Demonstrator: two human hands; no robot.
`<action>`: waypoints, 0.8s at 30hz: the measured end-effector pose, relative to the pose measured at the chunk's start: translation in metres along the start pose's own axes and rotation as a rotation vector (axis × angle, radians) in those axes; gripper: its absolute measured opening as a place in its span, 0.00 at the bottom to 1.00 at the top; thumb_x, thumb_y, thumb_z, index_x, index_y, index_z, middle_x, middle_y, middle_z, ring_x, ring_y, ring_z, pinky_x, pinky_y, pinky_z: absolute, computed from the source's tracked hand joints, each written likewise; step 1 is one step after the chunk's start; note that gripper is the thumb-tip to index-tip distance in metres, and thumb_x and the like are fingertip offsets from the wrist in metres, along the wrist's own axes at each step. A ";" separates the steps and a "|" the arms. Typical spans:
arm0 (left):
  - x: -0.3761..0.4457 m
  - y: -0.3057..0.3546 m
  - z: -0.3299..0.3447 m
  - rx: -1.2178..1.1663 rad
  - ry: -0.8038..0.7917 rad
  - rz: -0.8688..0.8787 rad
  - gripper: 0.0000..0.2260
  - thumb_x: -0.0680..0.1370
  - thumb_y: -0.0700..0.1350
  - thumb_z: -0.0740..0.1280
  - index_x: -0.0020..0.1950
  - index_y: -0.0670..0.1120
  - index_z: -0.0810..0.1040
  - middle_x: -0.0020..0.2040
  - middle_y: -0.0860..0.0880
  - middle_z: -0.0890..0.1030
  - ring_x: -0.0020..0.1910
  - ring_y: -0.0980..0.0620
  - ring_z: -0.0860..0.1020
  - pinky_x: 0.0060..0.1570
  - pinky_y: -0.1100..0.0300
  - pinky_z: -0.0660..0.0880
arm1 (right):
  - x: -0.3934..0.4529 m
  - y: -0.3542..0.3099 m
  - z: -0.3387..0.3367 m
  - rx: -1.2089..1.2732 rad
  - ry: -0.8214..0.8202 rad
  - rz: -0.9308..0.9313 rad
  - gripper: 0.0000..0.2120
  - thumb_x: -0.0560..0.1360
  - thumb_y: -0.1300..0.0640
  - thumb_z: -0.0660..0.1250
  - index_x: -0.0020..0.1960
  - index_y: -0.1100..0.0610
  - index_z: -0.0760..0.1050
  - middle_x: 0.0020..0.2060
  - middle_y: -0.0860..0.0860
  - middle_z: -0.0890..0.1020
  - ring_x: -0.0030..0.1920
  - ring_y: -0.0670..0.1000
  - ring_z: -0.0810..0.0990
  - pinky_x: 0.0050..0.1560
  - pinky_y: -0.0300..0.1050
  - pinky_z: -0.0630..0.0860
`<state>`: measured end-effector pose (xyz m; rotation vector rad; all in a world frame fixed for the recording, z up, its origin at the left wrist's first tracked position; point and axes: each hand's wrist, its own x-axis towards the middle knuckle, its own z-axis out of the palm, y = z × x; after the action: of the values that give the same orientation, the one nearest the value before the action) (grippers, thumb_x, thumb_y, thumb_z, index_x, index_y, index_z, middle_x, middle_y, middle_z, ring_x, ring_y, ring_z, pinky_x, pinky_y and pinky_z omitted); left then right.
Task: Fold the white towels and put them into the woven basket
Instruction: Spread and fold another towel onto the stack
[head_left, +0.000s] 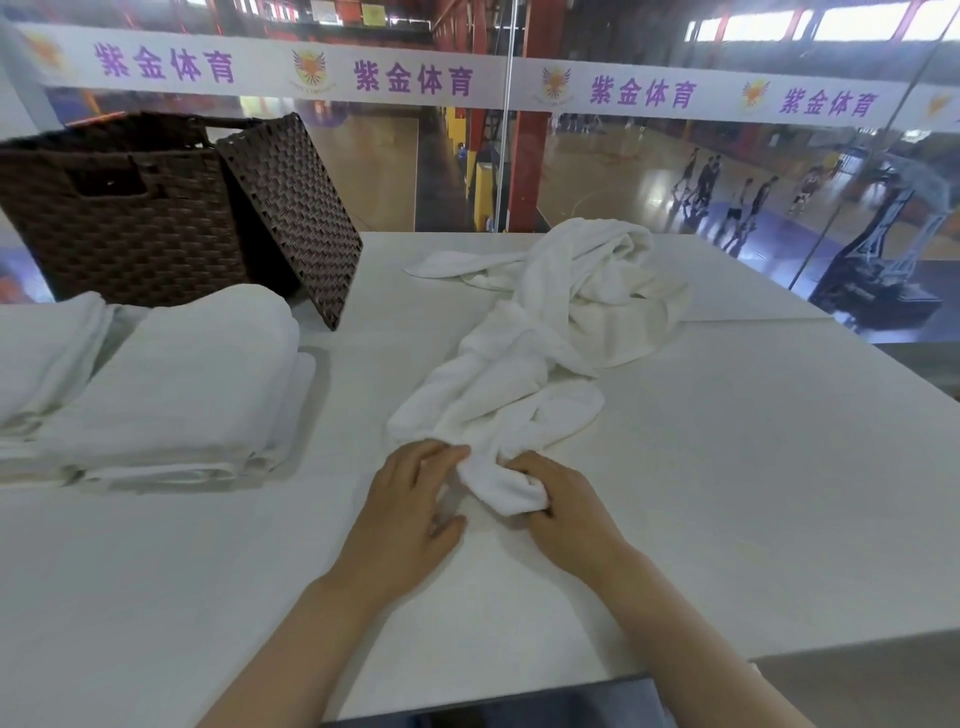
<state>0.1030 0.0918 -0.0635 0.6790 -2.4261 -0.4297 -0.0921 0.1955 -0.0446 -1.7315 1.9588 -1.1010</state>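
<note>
A crumpled white towel (550, 332) stretches across the white table from the far middle toward me. My right hand (563, 506) grips its near end, fingers curled round the bunched cloth. Just left of that end, my left hand (410, 499) lies with fingers extended, the fingertips touching the towel. The dark brown woven basket (119, 213) stands at the far left, its lid (293, 213) leaning against its right side. Folded white towels (176, 395) lie stacked in front of the basket.
A second folded towel pile (41, 358) sits at the left edge. The white table (727, 467) ends at a glass wall behind, with a sports hall and people below. The table's near edge runs under my forearms.
</note>
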 end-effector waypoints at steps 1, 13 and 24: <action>0.003 -0.002 0.002 0.048 0.024 -0.032 0.30 0.71 0.56 0.64 0.73 0.53 0.63 0.68 0.52 0.65 0.68 0.49 0.66 0.66 0.54 0.66 | -0.003 -0.003 -0.003 0.049 -0.005 0.035 0.13 0.68 0.64 0.59 0.45 0.47 0.73 0.34 0.41 0.77 0.34 0.42 0.73 0.33 0.34 0.66; 0.020 -0.023 -0.019 0.214 0.135 -0.215 0.19 0.70 0.37 0.70 0.59 0.47 0.75 0.38 0.48 0.79 0.33 0.45 0.76 0.29 0.57 0.67 | -0.004 0.000 -0.072 0.222 0.168 0.247 0.11 0.69 0.58 0.62 0.48 0.44 0.75 0.40 0.47 0.81 0.38 0.45 0.77 0.38 0.35 0.72; 0.004 -0.002 -0.043 -0.111 -0.407 -0.067 0.10 0.74 0.66 0.63 0.50 0.64 0.78 0.48 0.65 0.79 0.50 0.64 0.76 0.48 0.68 0.71 | -0.012 0.037 -0.092 -0.262 0.539 0.238 0.12 0.72 0.70 0.63 0.51 0.56 0.73 0.60 0.52 0.73 0.62 0.53 0.73 0.53 0.37 0.65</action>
<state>0.1272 0.0821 -0.0291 0.6787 -2.7350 -0.7895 -0.1774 0.2378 -0.0135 -1.3497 2.6554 -1.3750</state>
